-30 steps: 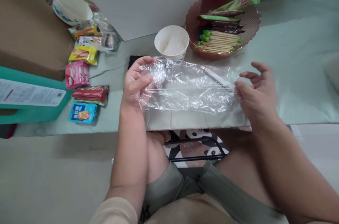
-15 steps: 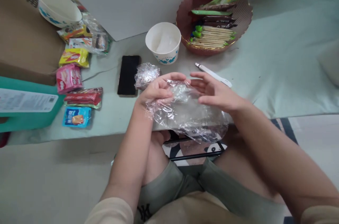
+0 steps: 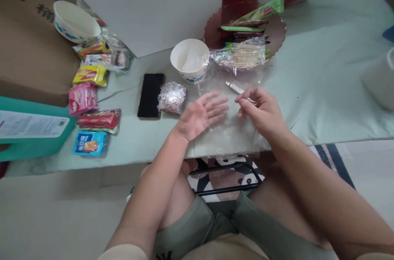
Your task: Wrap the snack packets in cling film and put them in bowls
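Note:
A clear plastic film (image 3: pixel 234 135) lies spread between my hands. It reaches forward past the paper cup and over the front of the snack bowl. My left hand (image 3: pixel 201 115) rests against the film, palm up, its fingers stretched apart and holding nothing. On the other side my right hand (image 3: pixel 260 110) pinches the film between thumb and fingertips. A white-handled tool (image 3: pixel 235 87) lies under the film just beyond the right fingers, partly hidden. Left of the left hand sits a small crinkly wrapped bundle (image 3: pixel 171 98), touching a black phone (image 3: pixel 150 95).
A white paper cup (image 3: pixel 190 61) stands ahead, beside a pinkish bowl (image 3: pixel 278 32) of wrapped sticks and snacks. Several snack packs, among them a pink one (image 3: pixel 83 99), line the left, near a cardboard box (image 3: pixel 33 55). A white container (image 3: pixel 381 81) stands at far right.
The bunched film has been spread out and thrown forward over the bowl's edge. My left hand has let go and opened; my right hand has closed into a pinch. The view has shifted slightly.

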The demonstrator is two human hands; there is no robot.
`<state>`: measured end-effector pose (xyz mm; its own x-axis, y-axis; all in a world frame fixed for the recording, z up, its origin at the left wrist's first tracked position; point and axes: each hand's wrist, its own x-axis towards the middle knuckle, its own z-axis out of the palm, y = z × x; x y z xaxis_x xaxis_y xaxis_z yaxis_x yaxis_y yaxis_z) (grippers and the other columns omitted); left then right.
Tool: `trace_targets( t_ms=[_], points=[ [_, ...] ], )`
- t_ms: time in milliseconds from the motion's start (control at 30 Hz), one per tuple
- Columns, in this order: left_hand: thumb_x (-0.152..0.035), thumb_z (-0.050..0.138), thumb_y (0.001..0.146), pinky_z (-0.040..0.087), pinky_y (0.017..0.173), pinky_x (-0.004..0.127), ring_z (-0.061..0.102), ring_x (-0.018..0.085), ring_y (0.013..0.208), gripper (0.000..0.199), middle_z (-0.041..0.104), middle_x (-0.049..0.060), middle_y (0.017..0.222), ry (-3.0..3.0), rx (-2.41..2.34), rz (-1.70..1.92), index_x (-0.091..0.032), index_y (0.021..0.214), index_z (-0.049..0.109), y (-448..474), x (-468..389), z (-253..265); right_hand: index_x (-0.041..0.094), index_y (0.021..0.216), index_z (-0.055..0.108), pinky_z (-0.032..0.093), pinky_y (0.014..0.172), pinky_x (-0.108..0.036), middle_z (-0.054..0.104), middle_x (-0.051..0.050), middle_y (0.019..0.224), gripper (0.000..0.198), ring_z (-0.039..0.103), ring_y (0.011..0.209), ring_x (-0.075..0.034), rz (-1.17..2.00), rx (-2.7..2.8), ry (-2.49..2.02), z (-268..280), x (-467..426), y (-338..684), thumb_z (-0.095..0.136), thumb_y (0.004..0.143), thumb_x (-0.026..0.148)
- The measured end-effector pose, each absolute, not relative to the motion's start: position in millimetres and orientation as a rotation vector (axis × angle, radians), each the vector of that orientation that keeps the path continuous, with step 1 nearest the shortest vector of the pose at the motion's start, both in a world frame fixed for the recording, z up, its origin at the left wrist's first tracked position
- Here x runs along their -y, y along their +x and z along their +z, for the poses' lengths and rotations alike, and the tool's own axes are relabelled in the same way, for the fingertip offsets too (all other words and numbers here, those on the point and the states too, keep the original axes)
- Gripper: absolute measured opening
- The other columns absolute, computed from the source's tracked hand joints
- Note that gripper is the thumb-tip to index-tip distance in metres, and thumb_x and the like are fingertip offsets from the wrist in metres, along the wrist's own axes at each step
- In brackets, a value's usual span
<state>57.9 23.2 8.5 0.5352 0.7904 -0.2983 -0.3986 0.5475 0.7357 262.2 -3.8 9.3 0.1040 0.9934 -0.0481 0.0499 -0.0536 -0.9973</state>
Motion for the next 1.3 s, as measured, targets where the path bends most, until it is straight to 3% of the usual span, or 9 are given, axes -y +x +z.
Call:
trace_targets(
  t_ms=[100, 200, 433, 633, 867, 1000, 1133, 1233, 1300],
  points=[
    [-0.037, 0.089, 0.066, 0.06, 0.074, 0.026, 0.078, 0.018, 0.084, 0.049, 0.08, 0.009, 0.101, 0.777, -0.809, 0.666, -0.018, 0.106, 0.069, 68.3, -20.2, 2.1, 0.022, 0.079, 0.056, 0.048, 0.05, -0.028, 0.068, -0.001, 0.095, 0.032, 0.054, 0.052, -0.007, 1.082, 1.116, -1.31, 5.2, 1.9, 263.1, 0.076, 0.08, 0.047],
    [-0.034, 0.079, 0.078, 0.053, 0.053, 0.02, 0.072, 0.013, 0.059, 0.032, 0.078, 0.004, 0.078, 0.894, -0.952, 0.704, -0.018, 0.103, 0.069, 69.2, -22.4, 1.3, 0.021, 0.071, 0.056, 0.05, 0.053, -0.029, 0.067, -0.003, 0.098, 0.037, 0.051, 0.056, -0.007, 1.015, 1.172, -1.262, 4.6, 4.0, 267.0, 0.074, 0.083, 0.051],
    [-0.041, 0.085, 0.071, 0.057, 0.055, 0.023, 0.073, 0.015, 0.061, 0.031, 0.076, 0.003, 0.075, 0.88, -0.902, 0.821, -0.018, 0.082, 0.067, 62.1, -26.1, -4.4, 0.026, 0.073, 0.065, 0.051, 0.097, -0.047, 0.063, -0.006, 0.094, 0.019, 0.06, 0.111, -0.027, 0.807, 1.356, -1.194, 7.6, 10.4, 270.9, 0.075, 0.081, 0.039],
    [-0.033, 0.08, 0.075, 0.054, 0.06, 0.023, 0.067, 0.011, 0.062, 0.015, 0.072, 0.002, 0.073, 1.011, -0.859, 0.979, -0.019, 0.073, 0.074, 55.4, -28.2, -5.6, 0.025, 0.086, 0.062, 0.048, 0.073, -0.033, 0.063, -0.004, 0.11, 0.019, 0.058, 0.082, -0.016, 1.046, 1.166, -1.261, 6.6, 10.5, 269.9, 0.076, 0.074, 0.033],
    [-0.019, 0.069, 0.073, 0.056, 0.066, 0.026, 0.071, 0.014, 0.067, 0.005, 0.072, 0.002, 0.075, 1.063, -0.97, 0.97, -0.019, 0.07, 0.072, 51.1, -28.3, 2.1, 0.021, 0.068, 0.059, 0.042, 0.064, -0.028, 0.065, -0.004, 0.108, 0.016, 0.056, 0.079, -0.015, 1.111, 0.973, -1.42, 4.6, 6.5, 270.0, 0.074, 0.067, 0.028],
    [-0.04, 0.068, 0.075, 0.059, 0.067, 0.031, 0.073, 0.019, 0.071, 0.024, 0.073, 0.005, 0.076, 0.916, -0.913, 0.935, -0.017, 0.074, 0.073, 47.0, -30.0, 2.7, 0.022, 0.074, 0.057, 0.05, 0.067, -0.032, 0.063, -0.006, 0.112, 0.016, 0.058, 0.073, -0.014, 1.241, 0.898, -1.248, -6.4, 3.4, 270.5, 0.063, 0.076, 0.037],
    [-0.063, 0.066, 0.076, 0.06, 0.068, 0.031, 0.073, 0.019, 0.074, 0.048, 0.074, 0.009, 0.081, 0.89, -0.863, 0.941, -0.015, 0.076, 0.073, 43.2, -31.8, 1.3, 0.031, 0.111, 0.053, 0.057, 0.071, -0.032, 0.059, -0.004, 0.125, 0.04, 0.065, 0.078, -0.014, 1.351, 0.981, -1.202, -7.9, 9.1, 265.3, 0.071, 0.079, 0.048],
    [-0.048, 0.083, 0.069, 0.059, 0.066, 0.028, 0.074, 0.018, 0.074, 0.039, 0.074, 0.005, 0.089, 0.917, -0.873, 0.957, -0.018, 0.091, 0.07, 41.9, -30.5, 3.5, 0.032, 0.12, 0.048, 0.056, 0.07, -0.029, 0.063, -0.001, 0.108, 0.057, 0.063, 0.073, -0.012, 1.299, 1.046, -1.293, -3.0, 13.4, 259.3, 0.08, 0.074, 0.034],
    [-0.033, 0.09, 0.064, 0.059, 0.069, 0.028, 0.077, 0.018, 0.078, 0.057, 0.076, 0.002, 0.102, 0.842, -0.855, 0.95, -0.025, 0.114, 0.064, 42.1, -28.3, 6.2, 0.03, 0.118, 0.049, 0.056, 0.071, -0.029, 0.062, 0.003, 0.089, 0.053, 0.062, 0.071, -0.012, 1.242, 1.014, -1.288, 0.1, 13.3, 256.8, 0.079, 0.074, 0.03]
  ],
)
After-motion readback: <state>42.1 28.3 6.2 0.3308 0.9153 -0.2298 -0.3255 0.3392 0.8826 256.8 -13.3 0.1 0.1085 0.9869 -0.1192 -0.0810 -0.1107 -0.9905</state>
